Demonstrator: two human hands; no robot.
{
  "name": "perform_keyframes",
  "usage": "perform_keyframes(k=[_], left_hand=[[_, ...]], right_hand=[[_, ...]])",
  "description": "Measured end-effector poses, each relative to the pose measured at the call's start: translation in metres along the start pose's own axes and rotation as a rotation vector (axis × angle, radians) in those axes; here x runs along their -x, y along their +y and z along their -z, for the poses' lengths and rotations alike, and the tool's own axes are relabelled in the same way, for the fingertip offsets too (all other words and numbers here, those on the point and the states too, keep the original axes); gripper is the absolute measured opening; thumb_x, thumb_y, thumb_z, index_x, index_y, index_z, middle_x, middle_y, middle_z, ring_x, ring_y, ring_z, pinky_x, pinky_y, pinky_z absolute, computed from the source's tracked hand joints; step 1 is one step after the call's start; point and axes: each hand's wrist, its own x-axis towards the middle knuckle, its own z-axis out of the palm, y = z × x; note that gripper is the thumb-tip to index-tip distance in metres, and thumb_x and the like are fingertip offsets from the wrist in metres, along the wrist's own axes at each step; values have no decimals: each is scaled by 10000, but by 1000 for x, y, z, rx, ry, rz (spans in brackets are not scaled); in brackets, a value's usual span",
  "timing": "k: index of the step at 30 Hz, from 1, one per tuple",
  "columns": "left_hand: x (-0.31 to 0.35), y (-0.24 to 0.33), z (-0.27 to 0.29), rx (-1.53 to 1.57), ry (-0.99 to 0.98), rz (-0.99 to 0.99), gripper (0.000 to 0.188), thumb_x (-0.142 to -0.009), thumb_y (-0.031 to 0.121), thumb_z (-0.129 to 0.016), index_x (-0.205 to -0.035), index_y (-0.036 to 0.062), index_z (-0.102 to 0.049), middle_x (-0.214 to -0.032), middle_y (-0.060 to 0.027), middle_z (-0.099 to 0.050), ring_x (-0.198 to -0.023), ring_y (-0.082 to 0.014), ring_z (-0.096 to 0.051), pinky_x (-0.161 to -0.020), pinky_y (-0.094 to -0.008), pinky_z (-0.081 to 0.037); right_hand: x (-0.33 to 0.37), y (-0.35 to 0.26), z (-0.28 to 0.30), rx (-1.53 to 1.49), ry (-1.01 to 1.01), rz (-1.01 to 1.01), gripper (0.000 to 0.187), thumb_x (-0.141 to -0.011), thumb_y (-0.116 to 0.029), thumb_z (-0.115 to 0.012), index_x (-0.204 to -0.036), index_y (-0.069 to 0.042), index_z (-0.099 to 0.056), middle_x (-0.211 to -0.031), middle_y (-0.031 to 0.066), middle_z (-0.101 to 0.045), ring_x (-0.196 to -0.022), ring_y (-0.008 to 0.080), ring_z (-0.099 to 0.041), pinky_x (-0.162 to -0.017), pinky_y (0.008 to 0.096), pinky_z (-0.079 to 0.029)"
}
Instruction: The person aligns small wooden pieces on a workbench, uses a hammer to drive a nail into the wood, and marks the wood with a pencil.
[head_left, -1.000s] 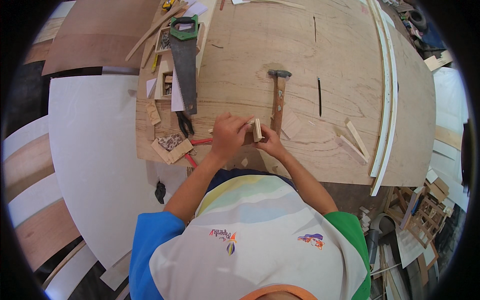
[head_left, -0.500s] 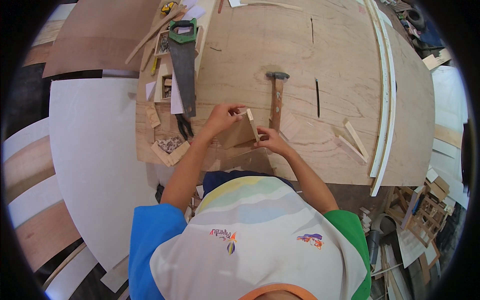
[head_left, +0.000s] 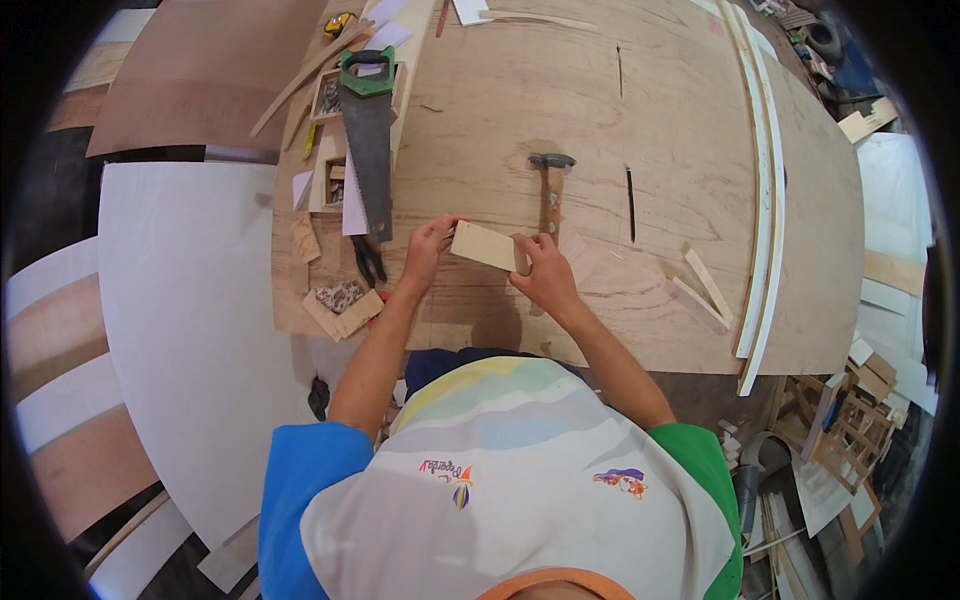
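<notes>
Between my two hands is a small pale wooden piece, whose rectangular face is turned up toward me above the table. My left hand grips its left end, fingers curled behind it. At the right end, my right hand pinches it with thumb and fingers. Whatever lies behind or under that face is hidden. Just beyond my right hand lies a hammer with a wooden handle. To the left of my left hand are dark-handled pliers and a green-handled handsaw.
The plywood table carries a black pencil, two wooden strips in a V, and long white-edged battens on the right. At left are a wooden corner with small bits, a wooden tray and a tape measure.
The wooden piece has been raised and turned, so a broad face now shows where a narrow edge stood before. Both hands have shifted their hold to its ends.
</notes>
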Motion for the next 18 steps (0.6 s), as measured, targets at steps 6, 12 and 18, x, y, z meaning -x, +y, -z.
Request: perform_keyframes(k=[6, 12, 18], left_hand=[[25, 13, -8, -321, -68, -248, 248, -924, 64, -648, -1157, -22, -633, -1158, -126, -659, -1098, -172, -603, -987, -324, -462], [48, 45, -35, -215, -145, -666, 358, -829, -31, -725, -1144, 31, -567, -1076, -123, -663, -1068, -214, -621, -965, -341, -485], [70, 85, -62, -243, -277, -918, 469, -773, -75, -767, -1140, 55, -505, -1048, -163, -669, -1073, -263, -609, -964, -382, -488]], right_hand=[[13, -11, -8, 139, 184, 148, 640, -662, -88, -778, -1277, -149, -611, -1178, 135, -547, -931, 312, -612, -794, 381, -548], [22, -20, 4, 0, 382, 286, 654, -644, -48, -819, -1256, -163, -622, -1299, 193, -507, -1129, 368, -586, -879, 403, -542], [17, -45, 42, -211, 378, 421, 626, -664, -125, -879, -1230, -81, -617, -1422, 246, -434, -1267, 435, -519, -1034, 429, -474]])
